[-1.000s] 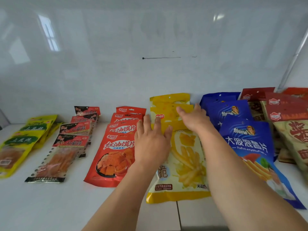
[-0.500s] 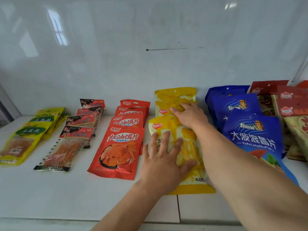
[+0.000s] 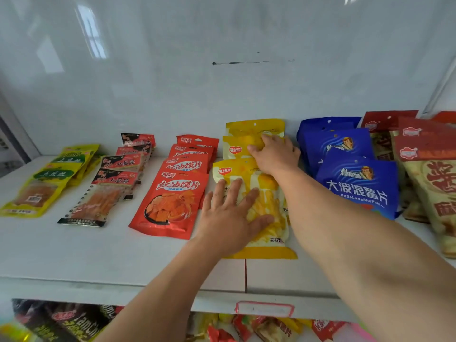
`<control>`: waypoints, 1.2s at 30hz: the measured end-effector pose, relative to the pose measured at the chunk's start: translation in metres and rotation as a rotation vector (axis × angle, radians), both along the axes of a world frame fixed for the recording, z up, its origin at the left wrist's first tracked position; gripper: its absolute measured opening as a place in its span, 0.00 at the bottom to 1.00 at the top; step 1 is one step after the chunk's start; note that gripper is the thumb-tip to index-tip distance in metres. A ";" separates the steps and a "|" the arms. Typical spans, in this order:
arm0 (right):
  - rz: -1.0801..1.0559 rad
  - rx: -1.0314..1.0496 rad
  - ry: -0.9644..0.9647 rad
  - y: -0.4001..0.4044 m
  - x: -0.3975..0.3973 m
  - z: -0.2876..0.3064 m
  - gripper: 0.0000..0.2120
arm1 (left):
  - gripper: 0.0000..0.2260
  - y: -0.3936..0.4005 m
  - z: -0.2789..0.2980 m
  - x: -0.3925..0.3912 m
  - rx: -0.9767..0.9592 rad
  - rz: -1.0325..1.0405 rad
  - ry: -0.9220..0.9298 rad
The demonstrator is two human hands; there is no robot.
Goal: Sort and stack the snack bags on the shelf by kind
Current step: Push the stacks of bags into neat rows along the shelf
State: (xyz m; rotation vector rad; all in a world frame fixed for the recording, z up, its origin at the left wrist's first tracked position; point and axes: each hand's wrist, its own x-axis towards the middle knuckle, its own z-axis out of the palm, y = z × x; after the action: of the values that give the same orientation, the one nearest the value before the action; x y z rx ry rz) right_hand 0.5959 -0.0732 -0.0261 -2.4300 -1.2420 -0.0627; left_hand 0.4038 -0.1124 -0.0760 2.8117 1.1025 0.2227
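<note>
Sorted already along the shelf [image 3: 74, 255]: green bags [image 3: 44, 183], then clear bags [image 3: 106, 193], then red bags [image 3: 177, 191]. Squaring up the yellow bags [image 3: 269, 208] at centre, beside the blue bags [image 3: 355, 178]. Left hand [image 3: 232, 218] flat, fingers spread, pressing the front bag; right hand [image 3: 274, 154] curled over the middle bag's top edge. Probably next: sliding each into even overlap.

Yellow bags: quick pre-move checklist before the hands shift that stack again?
1. Left hand flat on front yellow bag: ok.
2. Right hand on the middle yellow bag: ok; grip cannot tell.
3. Yellow column holds one kind only: ok.
4. Clear of red bags: not ok, the edges meet.
5. Clear of blue bags: cannot tell, the right forearm hides it.
6. Front bag fully on shelf: ok.
</note>
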 end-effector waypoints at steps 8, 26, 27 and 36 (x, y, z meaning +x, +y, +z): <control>0.019 0.170 0.009 -0.067 -0.021 0.030 0.29 | 0.35 0.001 0.008 0.002 -0.022 -0.015 0.001; -0.251 0.382 0.393 -0.226 0.078 -0.029 0.38 | 0.36 -0.093 0.017 0.152 -0.625 0.100 -0.764; -0.231 0.372 0.422 -0.224 0.085 -0.033 0.41 | 0.34 -0.094 0.012 0.160 -0.652 0.139 -0.772; -0.062 0.437 0.507 -0.206 0.123 -0.034 0.40 | 0.26 -0.090 0.007 0.187 -0.704 0.281 -0.898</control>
State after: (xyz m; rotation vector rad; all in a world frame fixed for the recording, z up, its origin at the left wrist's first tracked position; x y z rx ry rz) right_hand 0.7192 -0.2790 -0.0599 -1.9379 -0.8213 0.2276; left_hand 0.5907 -0.2027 -0.0686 1.6295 1.0301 0.8242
